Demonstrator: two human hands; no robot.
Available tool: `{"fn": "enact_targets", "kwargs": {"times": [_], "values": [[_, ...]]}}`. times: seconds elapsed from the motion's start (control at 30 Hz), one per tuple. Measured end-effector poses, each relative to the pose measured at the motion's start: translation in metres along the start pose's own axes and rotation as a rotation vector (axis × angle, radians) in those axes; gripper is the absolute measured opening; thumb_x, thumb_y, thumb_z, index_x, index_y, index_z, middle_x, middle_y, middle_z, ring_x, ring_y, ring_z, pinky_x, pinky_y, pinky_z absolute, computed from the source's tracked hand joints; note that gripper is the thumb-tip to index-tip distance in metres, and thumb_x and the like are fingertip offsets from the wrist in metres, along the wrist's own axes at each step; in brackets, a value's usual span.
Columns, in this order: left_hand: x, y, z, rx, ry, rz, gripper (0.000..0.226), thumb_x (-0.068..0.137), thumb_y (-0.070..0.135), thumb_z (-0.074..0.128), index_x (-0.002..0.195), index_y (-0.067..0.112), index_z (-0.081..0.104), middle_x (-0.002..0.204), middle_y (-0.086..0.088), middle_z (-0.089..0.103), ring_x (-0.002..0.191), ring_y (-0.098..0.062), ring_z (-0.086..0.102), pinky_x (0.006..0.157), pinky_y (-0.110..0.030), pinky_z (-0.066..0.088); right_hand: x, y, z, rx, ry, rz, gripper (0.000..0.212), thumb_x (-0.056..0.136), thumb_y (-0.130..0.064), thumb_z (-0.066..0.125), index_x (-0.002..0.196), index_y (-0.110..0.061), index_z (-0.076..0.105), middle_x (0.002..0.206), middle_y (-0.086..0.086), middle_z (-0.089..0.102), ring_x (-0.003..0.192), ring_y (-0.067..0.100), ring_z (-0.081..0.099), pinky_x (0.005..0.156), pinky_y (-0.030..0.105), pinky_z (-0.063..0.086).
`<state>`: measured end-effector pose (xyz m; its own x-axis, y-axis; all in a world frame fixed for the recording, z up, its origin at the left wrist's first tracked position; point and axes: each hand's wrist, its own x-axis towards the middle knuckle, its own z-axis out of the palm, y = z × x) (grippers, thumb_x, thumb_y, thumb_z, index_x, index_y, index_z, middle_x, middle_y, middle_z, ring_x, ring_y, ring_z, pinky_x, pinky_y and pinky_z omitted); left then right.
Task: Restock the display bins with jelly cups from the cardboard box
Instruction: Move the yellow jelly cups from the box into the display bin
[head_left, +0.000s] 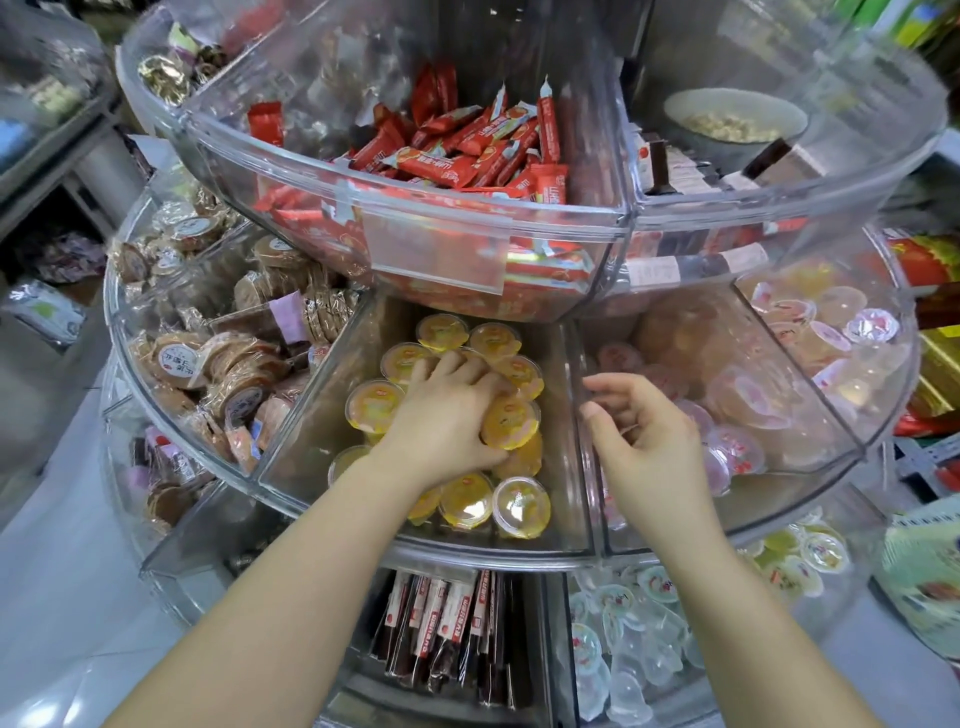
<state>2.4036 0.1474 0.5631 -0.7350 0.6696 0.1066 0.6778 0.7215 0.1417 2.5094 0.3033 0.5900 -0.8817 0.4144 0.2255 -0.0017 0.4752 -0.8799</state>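
Several yellow jelly cups (467, 501) fill the middle clear display bin (363, 343) on the middle tier. My left hand (447, 410) lies on top of the pile, fingers spread over the cups and thumb curled under one yellow cup (511, 423). My right hand (641, 434) hovers over the divider between this bin and the pink jelly cup bin (795, 410), fingers loosely curled and holding nothing. Pink jelly cups (737, 449) lie under it. The cardboard box is not in view.
The top tier (467, 218) with red snack sticks (467, 150) overhangs the back of the jelly bins. Wrapped round cakes (228, 374) fill the bin to the left. The bottom tier holds dark sticks (441, 623) and clear jelly cups (623, 639). Shelves stand at the right.
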Motion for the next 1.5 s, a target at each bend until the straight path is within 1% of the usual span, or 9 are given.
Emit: {"fn": "enact_targets", "kwargs": {"times": [0.1,0.3,0.5,0.63,0.83,0.97,1.13,1.37,1.5], "values": [[0.0,0.003,0.003,-0.019,-0.01,-0.017,0.073,0.064,0.058,0.07,0.127,0.028,0.049,0.129,0.003,0.051,0.119,-0.022,0.037,0.093,-0.038,0.022,0.0,0.006,0.003,0.005,-0.021,0.003,0.03,0.086,-0.012,0.059,0.088,-0.042,0.058,0.075,-0.017,0.062,0.071,-0.002,0.057,0.062,0.006,0.044],[-0.006,0.005,-0.001,-0.133,-0.055,0.071,0.058,0.069,0.029,0.067,0.125,0.038,0.053,0.124,0.005,0.053,0.119,-0.021,0.042,0.097,-0.037,0.017,0.004,0.011,0.006,0.015,-0.019,-0.005,0.022,0.085,-0.014,0.059,0.093,-0.034,0.061,0.075,-0.016,0.061,0.072,-0.002,0.056,0.064,0.007,0.044],[-0.006,0.005,0.003,-0.087,0.01,0.02,0.054,0.07,0.038,0.068,0.123,0.034,0.056,0.127,0.006,0.051,0.12,-0.022,0.038,0.097,-0.034,0.014,0.006,0.011,0.005,0.033,-0.032,-0.018,0.029,0.085,-0.014,0.059,0.089,-0.043,0.059,0.073,-0.016,0.061,0.071,-0.001,0.056,0.065,0.008,0.045],[-0.007,0.004,-0.001,-0.123,0.003,0.006,0.065,0.067,0.042,0.074,0.127,0.032,0.052,0.129,0.005,0.047,0.12,-0.021,0.035,0.098,-0.036,0.021,0.005,0.01,0.005,0.044,-0.045,-0.012,0.026,0.086,-0.015,0.059,0.09,-0.041,0.059,0.074,-0.017,0.061,0.072,0.0,0.057,0.064,0.01,0.045],[-0.037,-0.022,-0.015,-0.279,0.146,-0.193,0.049,0.064,0.035,0.08,0.109,0.024,0.065,0.114,0.001,0.059,0.106,-0.024,0.045,0.091,-0.046,0.04,0.003,-0.009,0.002,0.085,-0.081,-0.111,0.028,0.086,-0.013,0.059,0.09,-0.041,0.059,0.08,-0.025,0.062,0.074,-0.003,0.057,0.066,0.007,0.044],[-0.051,-0.03,-0.011,-0.145,-0.04,-0.193,0.064,0.069,0.047,0.072,0.127,0.026,0.052,0.13,0.002,0.052,0.12,-0.022,0.04,0.101,-0.038,0.034,0.001,-0.017,0.009,0.103,-0.124,-0.138,0.026,0.087,-0.012,0.06,0.092,-0.038,0.061,0.078,-0.025,0.061,0.073,-0.003,0.056,0.065,0.007,0.044],[-0.041,-0.027,-0.007,-0.005,0.009,-0.158,0.058,0.076,0.033,0.067,0.131,0.03,0.048,0.133,0.003,0.05,0.122,-0.022,0.041,0.101,-0.034,0.029,-0.003,-0.016,0.016,0.099,-0.142,-0.118,0.024,0.086,-0.014,0.06,0.092,-0.037,0.062,0.079,-0.024,0.061,0.074,-0.001,0.057,0.067,0.008,0.045],[-0.034,-0.026,-0.007,-0.176,-0.055,-0.181,0.061,0.075,0.017,0.063,0.133,0.025,0.044,0.134,-0.003,0.045,0.125,-0.025,0.042,0.111,-0.041,0.02,-0.004,-0.011,0.015,0.096,-0.14,-0.09,0.021,0.086,-0.015,0.059,0.093,-0.035,0.063,0.078,-0.023,0.061,0.071,0.0,0.056,0.064,0.008,0.045],[-0.035,-0.028,-0.004,-0.252,-0.017,-0.216,0.06,0.074,0.017,0.066,0.13,0.025,0.048,0.131,-0.004,0.048,0.123,-0.03,0.042,0.109,-0.042,0.027,-0.004,-0.009,0.017,0.091,-0.145,-0.072,0.021,0.086,-0.017,0.059,0.093,-0.036,0.063,0.079,-0.022,0.061,0.071,0.001,0.056,0.064,0.009,0.045]]}}
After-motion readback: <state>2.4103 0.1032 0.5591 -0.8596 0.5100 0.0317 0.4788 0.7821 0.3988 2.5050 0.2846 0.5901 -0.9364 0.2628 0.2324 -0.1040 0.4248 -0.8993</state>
